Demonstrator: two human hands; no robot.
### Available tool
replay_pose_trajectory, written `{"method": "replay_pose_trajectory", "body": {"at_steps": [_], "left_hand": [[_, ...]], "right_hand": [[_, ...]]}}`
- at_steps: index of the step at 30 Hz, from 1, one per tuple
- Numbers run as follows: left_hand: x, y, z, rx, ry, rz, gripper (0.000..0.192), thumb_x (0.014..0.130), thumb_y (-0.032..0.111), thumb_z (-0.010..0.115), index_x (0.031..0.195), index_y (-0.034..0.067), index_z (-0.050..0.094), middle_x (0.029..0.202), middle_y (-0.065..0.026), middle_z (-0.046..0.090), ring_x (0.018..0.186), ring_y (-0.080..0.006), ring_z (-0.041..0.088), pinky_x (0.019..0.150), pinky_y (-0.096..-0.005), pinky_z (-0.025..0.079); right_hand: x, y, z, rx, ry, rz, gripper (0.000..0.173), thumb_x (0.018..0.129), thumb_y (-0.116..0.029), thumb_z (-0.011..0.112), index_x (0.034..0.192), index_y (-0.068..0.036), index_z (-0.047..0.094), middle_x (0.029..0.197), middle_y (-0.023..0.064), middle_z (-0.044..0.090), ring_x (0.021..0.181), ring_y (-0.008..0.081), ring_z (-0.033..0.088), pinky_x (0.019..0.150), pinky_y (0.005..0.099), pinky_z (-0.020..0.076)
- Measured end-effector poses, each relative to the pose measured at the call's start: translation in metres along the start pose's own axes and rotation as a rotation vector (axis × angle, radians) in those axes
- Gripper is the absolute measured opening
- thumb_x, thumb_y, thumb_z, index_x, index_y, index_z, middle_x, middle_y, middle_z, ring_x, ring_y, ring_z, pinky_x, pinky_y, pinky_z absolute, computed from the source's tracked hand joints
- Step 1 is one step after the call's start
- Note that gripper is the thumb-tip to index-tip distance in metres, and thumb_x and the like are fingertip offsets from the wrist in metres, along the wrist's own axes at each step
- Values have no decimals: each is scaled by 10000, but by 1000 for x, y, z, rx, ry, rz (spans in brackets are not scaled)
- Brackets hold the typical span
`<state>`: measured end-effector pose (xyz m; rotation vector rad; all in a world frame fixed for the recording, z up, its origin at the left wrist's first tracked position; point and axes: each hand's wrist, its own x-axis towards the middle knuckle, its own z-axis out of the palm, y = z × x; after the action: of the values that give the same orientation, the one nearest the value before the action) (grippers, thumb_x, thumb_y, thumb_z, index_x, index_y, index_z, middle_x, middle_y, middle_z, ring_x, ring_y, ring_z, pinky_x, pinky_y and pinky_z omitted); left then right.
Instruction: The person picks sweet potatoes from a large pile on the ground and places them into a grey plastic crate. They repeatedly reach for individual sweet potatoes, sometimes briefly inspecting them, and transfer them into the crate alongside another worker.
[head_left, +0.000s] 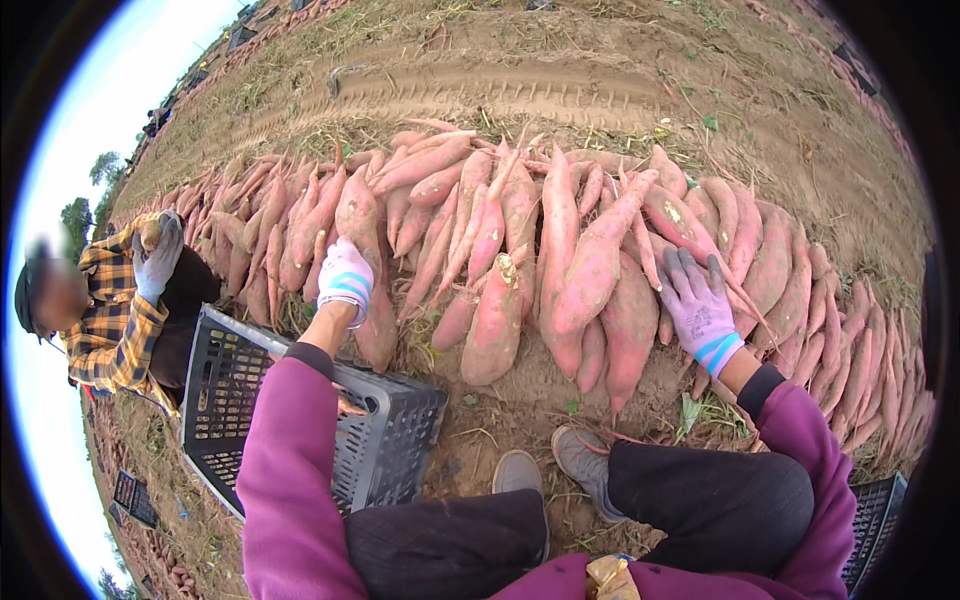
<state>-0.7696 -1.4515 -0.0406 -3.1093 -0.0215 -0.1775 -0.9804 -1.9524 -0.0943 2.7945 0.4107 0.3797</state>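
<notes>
My left hand (346, 279), in a white knit glove with blue bands, rests against a long, soil-dusted sweet potato (357, 214). Its fingers are curled and partly hidden, so a firm grip cannot be confirmed. My right hand (699, 311), gloved in pale purple with grey, soiled fingers, lies palm down with fingers apart on the row of sweet potatoes. Beside those fingertips is a sweet potato with pale scraped patches (686, 217). Between my hands lie a large tapered sweet potato (600, 262) and a thick one with a broken top (491, 330).
A black plastic crate (405, 427) stands tilted by my left forearm, some sweet potato showing inside. Another crate (874, 525) is at my right. A co-worker in a checked shirt (112, 330) sits at left, holding a roundish tuber (151, 235). Tyre tracks (525, 94) cross the soil beyond.
</notes>
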Motion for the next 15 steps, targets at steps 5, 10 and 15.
{"method": "replay_pose_trajectory", "body": {"at_steps": [5, 10, 15], "left_hand": [[28, 60, 19, -170, -197, 151, 317, 993, 207, 539, 1156, -51, 623, 1124, -344, 678, 1107, -463, 664, 956, -506, 531], [36, 94, 37, 143, -314, 75, 393, 998, 213, 526, 1236, -95, 585, 1245, -300, 607, 1167, -463, 625, 965, -501, 543], [50, 98, 31, -59, -93, -37, 627, 952, 325, 665, 1408, -46, 447, 1262, -289, 582, 1135, -443, 629, 933, -511, 552]], "right_hand": [[-7, -6, 8, 50, 51, 8, 625, 876, -257, 597, 1488, -147, 532, 1590, 113, 433, 1494, 303, 380, 1235, 535, 256], [-9, -7, 9, 68, 63, 34, 570, 881, -253, 582, 1446, -174, 580, 1578, 76, 457, 1473, 289, 407, 1228, 485, 255], [-8, -7, 9, 54, 72, 30, 558, 888, -254, 583, 1440, -174, 592, 1571, 83, 465, 1470, 290, 411, 1216, 497, 274]]}}
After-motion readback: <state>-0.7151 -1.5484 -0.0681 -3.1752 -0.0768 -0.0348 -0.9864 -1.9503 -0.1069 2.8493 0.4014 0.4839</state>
